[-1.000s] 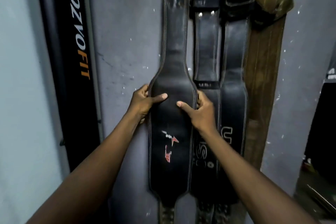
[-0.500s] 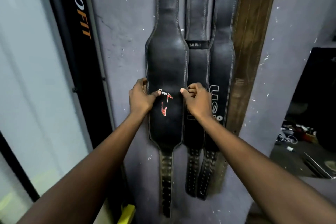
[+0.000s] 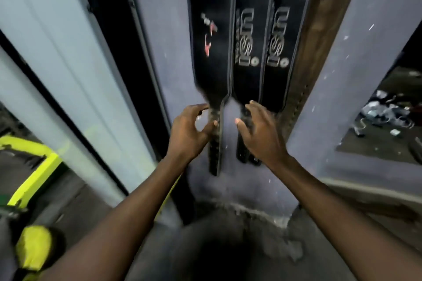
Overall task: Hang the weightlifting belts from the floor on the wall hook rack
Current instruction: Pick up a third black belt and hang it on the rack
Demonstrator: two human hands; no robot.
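Three black belts [image 3: 247, 36] hang side by side on the grey wall [image 3: 356, 75]. The left hand [image 3: 186, 134] curls loosely around the leftmost belt's thin strap [image 3: 215, 143], apparently not clamped. The right hand [image 3: 262, 134] is spread open before the other straps.

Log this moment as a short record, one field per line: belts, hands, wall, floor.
belts: three black belts hang side by side on the wall, one with a red mark, two lettered; a brown belt hangs at the right
left hand: open, fingers curled at the red-marked belt's narrow strap end
right hand: open, over the lettered belts' strap ends
wall: grey, paint-flecked
floor: small clutter at right
hook rack: out of view
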